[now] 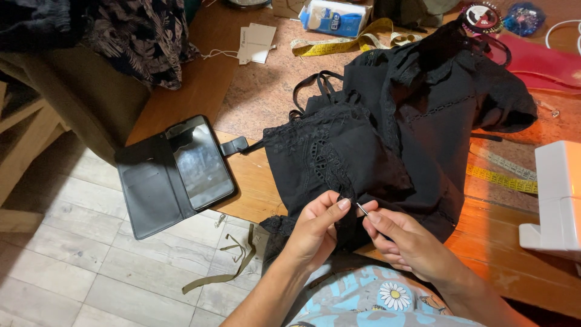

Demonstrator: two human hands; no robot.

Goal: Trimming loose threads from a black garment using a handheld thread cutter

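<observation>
A black lace-trimmed garment [399,127] lies spread over the wooden table [200,91], its lower edge hanging toward me. My left hand [315,233] pinches a black strap or hem of the garment near the table's front edge. My right hand [408,242] holds a small silvery pin or needle [362,209] at the same spot, its tip touching the fabric between both thumbs.
A phone in an open black wallet case [175,172] overhangs the table's front left edge. A yellow tape measure [345,43], paper tags [257,41] and a blue-white packet [336,17] lie at the back. A white machine [557,200] stands right. An olive ribbon scrap [233,263] lies on the floor.
</observation>
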